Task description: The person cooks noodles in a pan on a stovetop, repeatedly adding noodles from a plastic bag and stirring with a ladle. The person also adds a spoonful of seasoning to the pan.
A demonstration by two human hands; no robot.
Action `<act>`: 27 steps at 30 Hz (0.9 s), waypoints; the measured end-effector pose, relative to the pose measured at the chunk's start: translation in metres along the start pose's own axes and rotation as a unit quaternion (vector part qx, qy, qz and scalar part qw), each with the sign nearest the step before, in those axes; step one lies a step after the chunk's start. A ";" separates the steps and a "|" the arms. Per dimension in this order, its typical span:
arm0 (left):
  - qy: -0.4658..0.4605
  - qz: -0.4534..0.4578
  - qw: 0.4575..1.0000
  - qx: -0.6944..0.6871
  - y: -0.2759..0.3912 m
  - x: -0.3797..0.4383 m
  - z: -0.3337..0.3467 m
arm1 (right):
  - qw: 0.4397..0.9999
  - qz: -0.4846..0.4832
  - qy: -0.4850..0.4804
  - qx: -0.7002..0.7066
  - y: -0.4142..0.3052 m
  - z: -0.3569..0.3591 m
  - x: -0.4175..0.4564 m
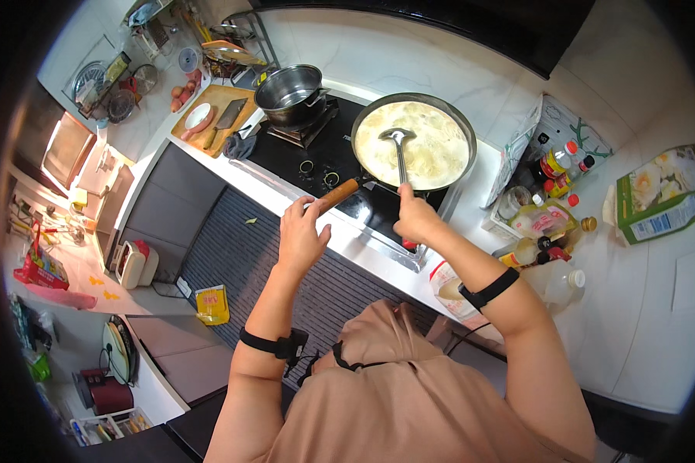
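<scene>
On the black gas hob (278, 159), a large dark pan (471, 124) holds pale, creamy, foamy liquid (434, 136); pieces beneath the froth are hard to make out. My right hand (417, 220) is closed around the handle of a metal cooking spatula (401, 156), whose broad head rests in the liquid near the pan's middle. My left hand (302, 234) lies loosely over the end of the pan's wooden handle (339, 195), fingers on top and thumb apart. To the left, a steel pot (289, 95) stands on the other burner.
A cleaver (230, 114) and a small bowl (198, 117) lie on a wooden cutting board (179, 124). Beside it is a dark cloth (239, 146). Several sauce bottles (547, 217) and a green food bag (663, 194) crowd the right counter. A yellow packet (212, 305) lies on the floor.
</scene>
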State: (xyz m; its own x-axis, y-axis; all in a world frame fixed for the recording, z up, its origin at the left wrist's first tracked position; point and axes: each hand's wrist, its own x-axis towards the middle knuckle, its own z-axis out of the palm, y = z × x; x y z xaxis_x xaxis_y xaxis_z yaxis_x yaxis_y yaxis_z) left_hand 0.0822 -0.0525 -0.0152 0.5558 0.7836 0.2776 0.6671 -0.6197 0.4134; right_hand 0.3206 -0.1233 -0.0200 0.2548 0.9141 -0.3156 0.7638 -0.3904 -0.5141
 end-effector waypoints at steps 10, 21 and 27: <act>0.022 0.050 0.998 -0.033 0.005 -0.026 -0.006 | 0.979 -0.007 0.203 0.025 0.025 -0.098 -0.069; 0.039 0.004 0.999 -0.002 0.030 -0.044 -0.010 | 0.997 -0.019 0.059 -0.055 0.020 -0.203 -0.129; 0.042 -0.030 0.999 0.014 0.050 -0.046 0.011 | 0.997 -0.005 -0.018 -0.072 0.026 -0.212 -0.120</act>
State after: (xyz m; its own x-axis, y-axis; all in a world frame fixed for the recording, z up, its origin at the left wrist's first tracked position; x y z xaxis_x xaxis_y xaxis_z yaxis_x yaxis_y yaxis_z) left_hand 0.0954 -0.1196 -0.0164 0.4725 0.8193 0.3248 0.7116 -0.5721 0.4079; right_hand 0.4354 -0.2195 0.1739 0.2265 0.9126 -0.3404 0.8446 -0.3581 -0.3980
